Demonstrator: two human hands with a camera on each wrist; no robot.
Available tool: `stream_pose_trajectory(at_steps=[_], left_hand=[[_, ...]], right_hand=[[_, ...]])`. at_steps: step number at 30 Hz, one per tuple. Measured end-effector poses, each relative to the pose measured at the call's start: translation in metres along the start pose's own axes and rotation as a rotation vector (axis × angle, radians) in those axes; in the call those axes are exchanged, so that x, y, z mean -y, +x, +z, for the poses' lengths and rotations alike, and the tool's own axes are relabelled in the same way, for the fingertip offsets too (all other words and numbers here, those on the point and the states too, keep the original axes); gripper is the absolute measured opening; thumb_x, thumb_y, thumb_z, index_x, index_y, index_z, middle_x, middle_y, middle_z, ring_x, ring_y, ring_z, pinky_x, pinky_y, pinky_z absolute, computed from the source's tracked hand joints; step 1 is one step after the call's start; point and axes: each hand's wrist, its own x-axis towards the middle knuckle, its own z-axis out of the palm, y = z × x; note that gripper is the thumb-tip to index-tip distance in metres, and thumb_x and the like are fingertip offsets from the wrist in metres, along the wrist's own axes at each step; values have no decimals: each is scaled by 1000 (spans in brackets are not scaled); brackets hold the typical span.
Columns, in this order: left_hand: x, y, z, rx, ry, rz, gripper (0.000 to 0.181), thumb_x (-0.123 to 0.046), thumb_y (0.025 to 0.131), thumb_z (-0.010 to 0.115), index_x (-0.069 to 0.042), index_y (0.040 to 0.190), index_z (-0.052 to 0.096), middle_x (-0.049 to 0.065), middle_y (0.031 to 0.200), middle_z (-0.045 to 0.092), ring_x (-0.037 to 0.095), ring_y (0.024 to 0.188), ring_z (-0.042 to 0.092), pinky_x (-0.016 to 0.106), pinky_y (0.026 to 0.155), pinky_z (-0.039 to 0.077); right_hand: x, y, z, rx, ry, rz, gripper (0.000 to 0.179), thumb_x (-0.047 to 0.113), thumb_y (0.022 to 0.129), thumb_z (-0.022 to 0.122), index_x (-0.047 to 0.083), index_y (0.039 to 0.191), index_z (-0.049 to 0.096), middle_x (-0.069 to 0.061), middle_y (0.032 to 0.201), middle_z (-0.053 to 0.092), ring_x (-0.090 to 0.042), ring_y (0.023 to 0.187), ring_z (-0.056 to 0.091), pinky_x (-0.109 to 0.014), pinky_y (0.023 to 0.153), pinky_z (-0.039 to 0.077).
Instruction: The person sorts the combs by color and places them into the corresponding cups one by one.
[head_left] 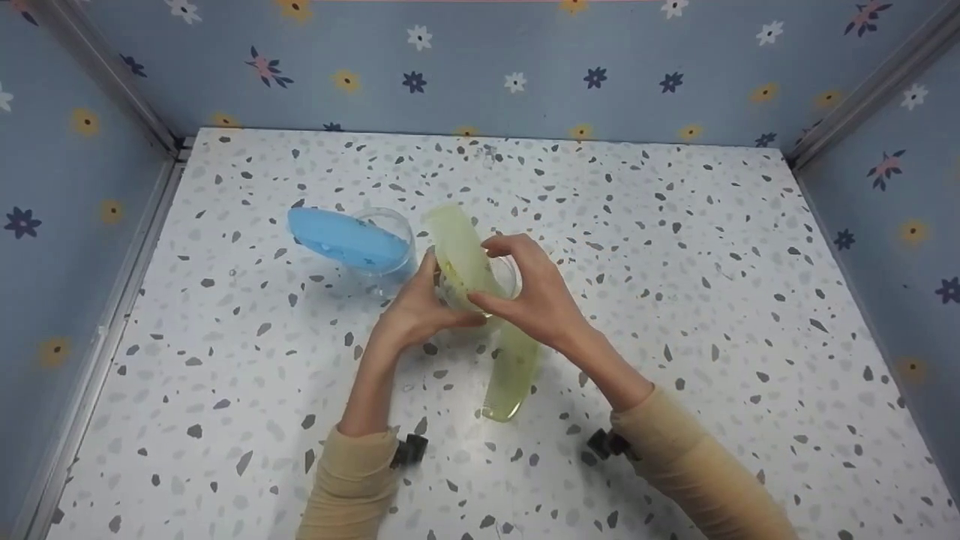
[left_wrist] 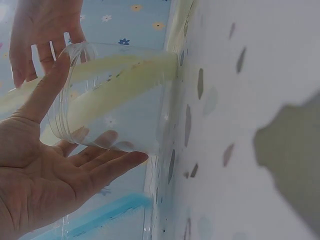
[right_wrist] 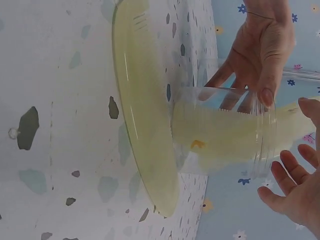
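Note:
A clear plastic jar [head_left: 508, 276] stands on the table with a pale yellow-green comb [head_left: 459, 236] leaning inside it, one end sticking out past the rim. My left hand [head_left: 416, 309] holds the jar from the left, thumb on one side and fingers along the other. Around the rim's right side hovers my right hand [head_left: 541, 298], its thumb and fingers spread apart; the right wrist view shows a gap between them and the comb. A second yellow-green comb [right_wrist: 140, 105] lies on the table just in front of the jar.
To the left, another clear jar [head_left: 390, 217] holds a blue comb [head_left: 341, 236] that tilts out over its rim. Flower-patterned panels [head_left: 480, 60] enclose the speckled white table [head_left: 712, 315] at the back and both sides.

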Motion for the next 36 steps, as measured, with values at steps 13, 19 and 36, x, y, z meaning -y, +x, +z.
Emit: stream_pose_trajectory(at_steps=[13, 19, 36], left_hand=[[2, -2, 2, -12, -41, 63, 103, -26, 69, 94, -22, 153, 33, 3, 143, 55, 26, 144, 46, 52, 126, 31], [1, -3, 1, -11, -41, 41, 111, -28, 69, 95, -22, 157, 28, 4, 150, 52, 27, 148, 42, 52, 128, 27], [1, -4, 2, -19, -33, 33, 117, -27, 69, 96, -23, 161, 23, 6, 155, 48, 28, 151, 38, 49, 130, 23]], right_hand=[[-7, -7, -8, 9, -12, 22, 58, 29, 87, 82, 8, 135, 58, -6, 134, 63, -21, 127, 60, -37, 112, 48], [-13, -12, -16, 57, -31, 13, 58, 31, 88, 81, 10, 136, 57, -7, 134, 63, -19, 129, 57, -37, 114, 47], [-34, -37, -31, 195, -127, -40, 63, 31, 89, 80, 13, 141, 50, -3, 137, 57, -19, 131, 55, -40, 113, 49]])
